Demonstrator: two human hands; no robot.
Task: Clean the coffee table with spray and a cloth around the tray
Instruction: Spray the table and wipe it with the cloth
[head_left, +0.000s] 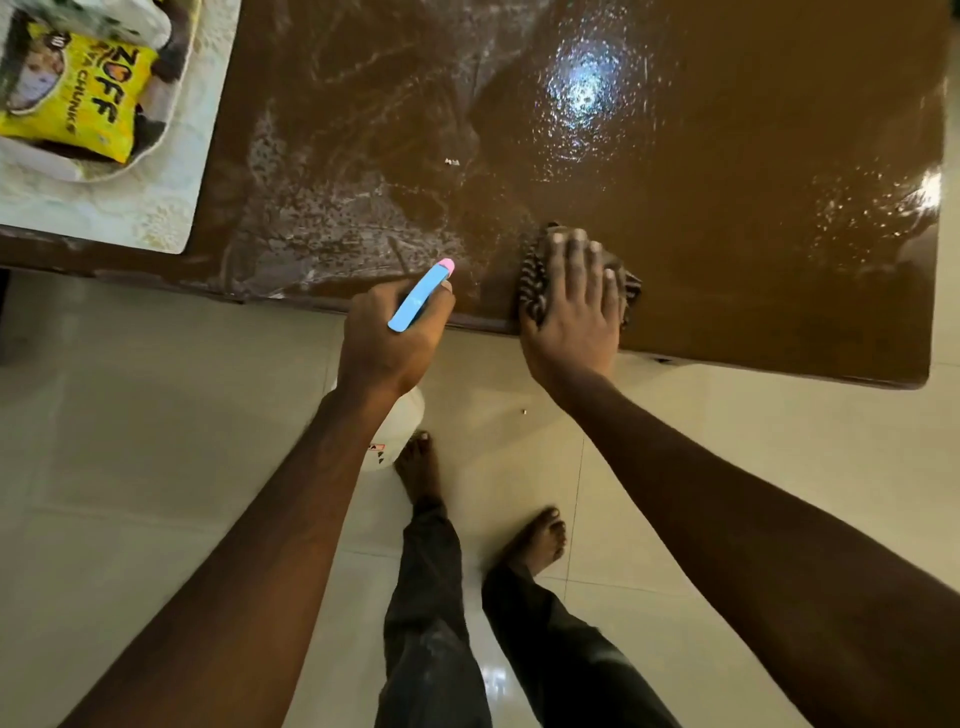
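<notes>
The table (727, 182) had a smooth, glossy brown top with rounded corners. It was wet with fine droplets and whitish smeared streaks toward its left half.

- Cloth (535, 283): dark-and-light striped, crumpled, lying on the table at its near edge.
- Right hand (571, 312): pressed flat on the cloth, fingers (576, 254) straight and spread, not curled around it.
- Spray bottle (421, 296): blue trigger head with a pink nozzle tip over the table's near edge; its pale, translucent body hung below that edge.
- Left hand (395, 338): fingers clenched around the bottle's neck.
- Tray (78, 174): white, oval-rimmed, at the table's far left end on a cream textured mat (156, 208). It held a glossy yellow packet (78, 98).

Beside the table, bare feet stood on a pale tiled floor (156, 415).
</notes>
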